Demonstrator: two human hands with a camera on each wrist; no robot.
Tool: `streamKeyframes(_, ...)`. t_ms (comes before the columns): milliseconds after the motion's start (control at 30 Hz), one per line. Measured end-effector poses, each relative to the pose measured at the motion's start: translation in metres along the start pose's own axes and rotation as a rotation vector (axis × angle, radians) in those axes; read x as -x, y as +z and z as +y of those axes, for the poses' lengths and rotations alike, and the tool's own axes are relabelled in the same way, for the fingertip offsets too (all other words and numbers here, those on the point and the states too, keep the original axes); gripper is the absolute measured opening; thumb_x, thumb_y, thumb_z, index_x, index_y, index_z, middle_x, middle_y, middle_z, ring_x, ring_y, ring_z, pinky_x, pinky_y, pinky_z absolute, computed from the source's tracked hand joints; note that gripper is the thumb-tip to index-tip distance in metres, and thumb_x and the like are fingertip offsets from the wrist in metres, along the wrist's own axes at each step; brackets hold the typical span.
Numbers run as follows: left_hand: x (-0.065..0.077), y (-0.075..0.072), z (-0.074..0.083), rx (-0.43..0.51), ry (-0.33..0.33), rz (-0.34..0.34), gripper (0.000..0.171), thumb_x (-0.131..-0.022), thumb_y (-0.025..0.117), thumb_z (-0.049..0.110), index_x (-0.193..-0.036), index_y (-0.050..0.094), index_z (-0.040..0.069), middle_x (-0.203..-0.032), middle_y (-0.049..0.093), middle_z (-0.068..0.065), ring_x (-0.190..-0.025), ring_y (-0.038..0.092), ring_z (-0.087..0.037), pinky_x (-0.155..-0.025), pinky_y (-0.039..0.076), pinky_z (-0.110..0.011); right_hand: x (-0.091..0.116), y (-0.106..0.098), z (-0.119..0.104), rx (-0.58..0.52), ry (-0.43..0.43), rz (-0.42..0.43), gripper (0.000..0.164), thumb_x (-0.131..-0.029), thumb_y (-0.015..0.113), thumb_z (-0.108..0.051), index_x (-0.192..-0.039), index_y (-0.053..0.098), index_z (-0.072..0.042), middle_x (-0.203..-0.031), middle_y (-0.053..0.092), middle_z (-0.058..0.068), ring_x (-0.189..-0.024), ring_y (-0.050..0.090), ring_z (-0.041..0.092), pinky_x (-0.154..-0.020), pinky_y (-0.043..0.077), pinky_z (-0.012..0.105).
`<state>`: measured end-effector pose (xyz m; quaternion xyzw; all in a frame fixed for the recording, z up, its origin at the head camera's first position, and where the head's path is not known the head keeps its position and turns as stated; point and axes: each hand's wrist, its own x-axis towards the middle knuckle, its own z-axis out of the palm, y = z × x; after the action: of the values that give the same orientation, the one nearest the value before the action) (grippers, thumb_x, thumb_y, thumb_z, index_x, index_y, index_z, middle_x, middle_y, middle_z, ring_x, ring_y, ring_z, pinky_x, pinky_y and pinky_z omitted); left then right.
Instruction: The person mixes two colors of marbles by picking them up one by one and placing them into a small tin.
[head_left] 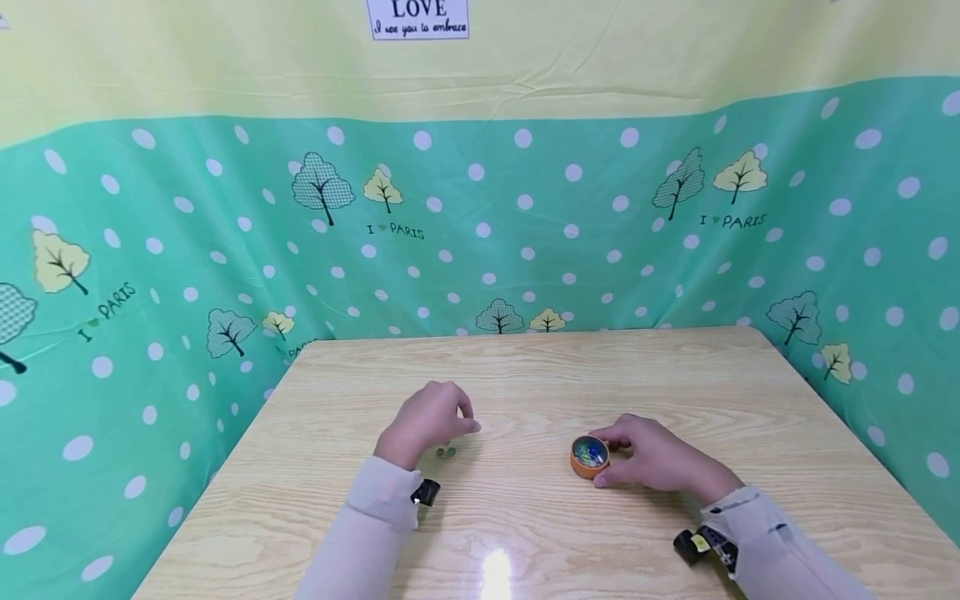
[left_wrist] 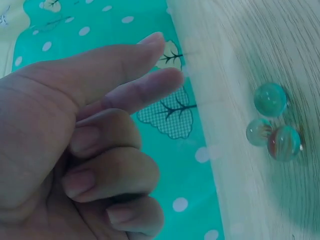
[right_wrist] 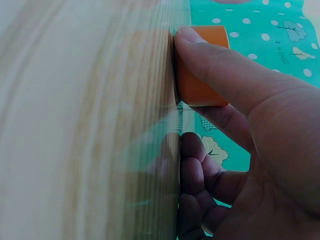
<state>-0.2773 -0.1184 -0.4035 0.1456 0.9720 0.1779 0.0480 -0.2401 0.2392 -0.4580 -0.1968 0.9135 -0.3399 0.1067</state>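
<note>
My right hand (head_left: 660, 457) pinches a short orange cylinder (head_left: 589, 456) by its side, thumb toward the front and a finger toward the back. Its top shows a glossy dark face with blue, green and yellow in it. The right wrist view has the cylinder (right_wrist: 205, 75) upright at the table surface. My left hand (head_left: 429, 419) hovers above the table, thumb and index finger extended, the other fingers bent in, holding nothing. Several clear glass marbles (left_wrist: 270, 100) with coloured swirls lie grouped on the wood beside it, partly hidden by the wrist in the head view.
A light wood-grain table (head_left: 517, 375) with a glossy surface extends under both hands. Green dotted cloth (head_left: 517, 225) with printed trees encloses its back and sides. A bright light reflection (head_left: 495, 575) shows near the front.
</note>
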Motion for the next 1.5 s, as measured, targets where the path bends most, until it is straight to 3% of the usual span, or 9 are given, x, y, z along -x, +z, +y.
streamKeyframes(333, 0.003, -0.004, -0.008, -0.068, -0.067, -0.014, 0.016, -0.085, 0.084, 0.032, -0.078, 0.075, 0.022, -0.08, 0.068, 0.006, -0.068, 0.059, -0.015, -0.063, 0.048, -0.033, -0.001, 0.0, 0.0, 0.003, -0.004, 0.001, 0.062, -0.077, 0.09, -0.045, -0.133, 0.071, -0.027, -0.108, 0.062, -0.003, -0.098, 0.055, 0.018, -0.08, 0.043, 0.029)
streamKeyframes(533, 0.003, -0.005, -0.011, -0.08, -0.104, -0.028, 0.023, -0.085, 0.085, 0.033, -0.071, 0.072, 0.02, -0.069, 0.064, 0.006, -0.063, 0.054, -0.015, -0.058, 0.043, -0.032, 0.0, 0.0, 0.0, -0.006, -0.012, -0.001, 0.061, -0.078, 0.09, -0.044, -0.133, 0.071, -0.026, -0.11, 0.062, -0.003, -0.1, 0.056, 0.018, -0.081, 0.044, 0.029)
streamKeyframes(767, 0.006, -0.004, -0.014, -0.089, -0.151, -0.051, 0.05, -0.082, 0.087, 0.033, -0.051, 0.051, 0.018, -0.051, 0.034, 0.008, -0.05, 0.031, -0.012, -0.049, 0.027, -0.03, 0.0, 0.0, 0.001, -0.002, -0.005, 0.002, 0.061, -0.077, 0.09, -0.045, -0.132, 0.071, -0.028, -0.11, 0.062, -0.004, -0.1, 0.056, 0.017, -0.081, 0.044, 0.029)
streamKeyframes(967, 0.005, -0.003, -0.016, -0.117, -0.175, -0.058, 0.042, -0.081, 0.087, 0.036, -0.056, 0.06, 0.017, -0.055, 0.045, 0.006, -0.052, 0.038, -0.014, -0.049, 0.031, -0.031, -0.001, 0.0, 0.002, 0.0, -0.008, 0.0, 0.061, -0.077, 0.09, -0.046, -0.132, 0.07, -0.029, -0.11, 0.061, -0.003, -0.1, 0.055, 0.017, -0.081, 0.044, 0.029)
streamKeyframes(1200, 0.003, 0.0, -0.016, -0.126, -0.19, -0.064, 0.05, -0.081, 0.087, 0.035, -0.055, 0.049, 0.017, -0.053, 0.036, 0.006, -0.05, 0.036, -0.014, -0.048, 0.03, -0.032, 0.0, 0.001, 0.003, 0.0, 0.007, -0.001, 0.064, -0.077, 0.09, -0.047, -0.134, 0.069, -0.029, -0.109, 0.061, -0.003, -0.099, 0.054, 0.017, -0.08, 0.044, 0.029)
streamKeyframes(1500, 0.0, 0.004, -0.019, -0.152, -0.198, -0.07, 0.049, -0.081, 0.086, 0.036, -0.056, 0.048, 0.018, -0.053, 0.035, 0.006, -0.049, 0.037, -0.014, -0.047, 0.03, -0.032, 0.0, 0.001, 0.002, 0.001, 0.014, 0.003, 0.064, -0.077, 0.09, -0.046, -0.134, 0.069, -0.028, -0.109, 0.061, -0.003, -0.099, 0.054, 0.018, -0.08, 0.043, 0.029)
